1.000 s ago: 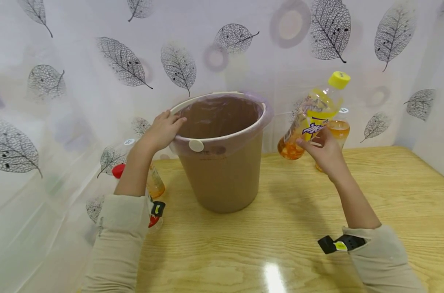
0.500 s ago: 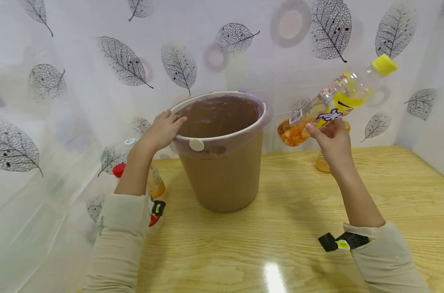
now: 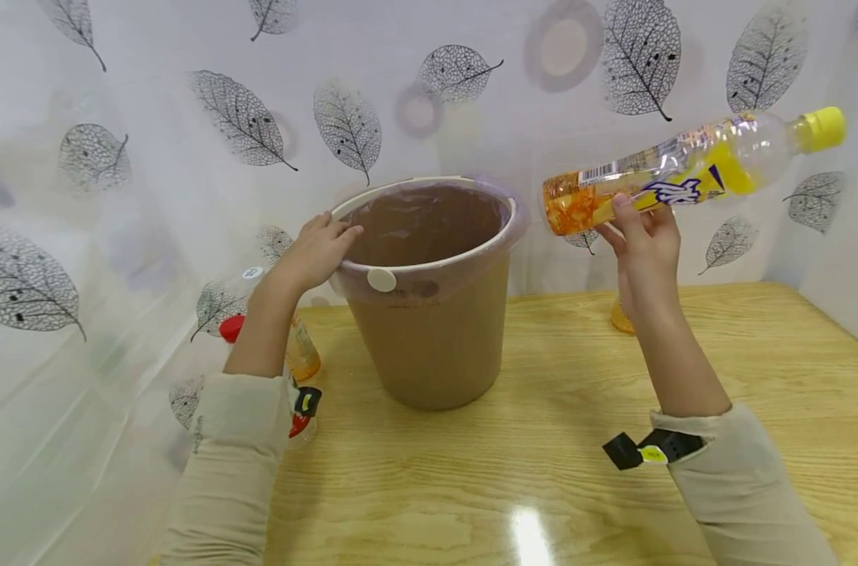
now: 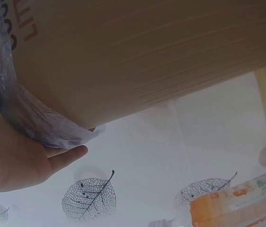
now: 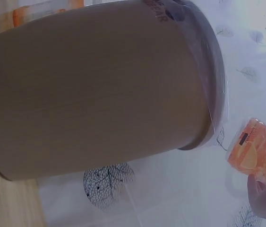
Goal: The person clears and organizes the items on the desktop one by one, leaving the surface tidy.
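Note:
A brown trash bin with a clear purplish liner bag folded over its pale rim stands on the table. My left hand grips the rim at its left side; the left wrist view shows a finger outside the bin against the liner. To the right of the bin, my right hand holds a clear plastic drink bottle near its lower half, up in the air. The bottle lies almost level, yellow cap to the right and orange base toward the bin.
Behind my right hand, the orange base of another bottle shows on the wooden table. Several bottles, one with a red cap, stand left of the bin, partly hidden by my left arm. A leaf-patterned sheet hangs behind.
My right hand has risen and tipped the bottle from a steep slant to nearly level, its cap swinging out to the right. The left hand stays on the rim.

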Demonstrator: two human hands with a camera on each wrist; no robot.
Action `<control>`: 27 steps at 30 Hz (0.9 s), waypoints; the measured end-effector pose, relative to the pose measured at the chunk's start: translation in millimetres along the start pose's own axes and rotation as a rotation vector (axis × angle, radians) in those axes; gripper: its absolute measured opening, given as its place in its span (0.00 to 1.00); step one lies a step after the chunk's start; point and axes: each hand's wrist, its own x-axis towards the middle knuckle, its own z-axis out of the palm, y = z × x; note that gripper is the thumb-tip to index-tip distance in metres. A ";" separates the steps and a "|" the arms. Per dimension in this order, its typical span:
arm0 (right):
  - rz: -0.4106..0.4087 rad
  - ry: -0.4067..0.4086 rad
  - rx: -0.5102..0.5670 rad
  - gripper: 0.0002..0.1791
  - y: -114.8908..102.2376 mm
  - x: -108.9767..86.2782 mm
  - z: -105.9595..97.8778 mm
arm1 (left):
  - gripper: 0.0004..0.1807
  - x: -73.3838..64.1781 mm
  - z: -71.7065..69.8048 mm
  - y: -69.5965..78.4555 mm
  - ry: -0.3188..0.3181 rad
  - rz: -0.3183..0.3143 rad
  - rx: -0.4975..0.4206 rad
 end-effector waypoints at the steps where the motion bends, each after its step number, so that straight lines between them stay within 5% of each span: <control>1: 0.007 -0.002 0.032 0.25 0.4 1.2 3.0 | 0.32 0.2 0.1 -0.2 0.000 -0.002 -0.001; 11: 0.076 -0.049 0.108 0.21 9.5 14.4 35.1 | 0.32 -0.1 0.0 -0.5 -0.006 -0.004 -0.003; 27: 0.152 -0.146 -0.206 0.31 32.9 26.3 54.8 | 0.32 1.3 1.2 -2.0 -0.002 0.002 0.006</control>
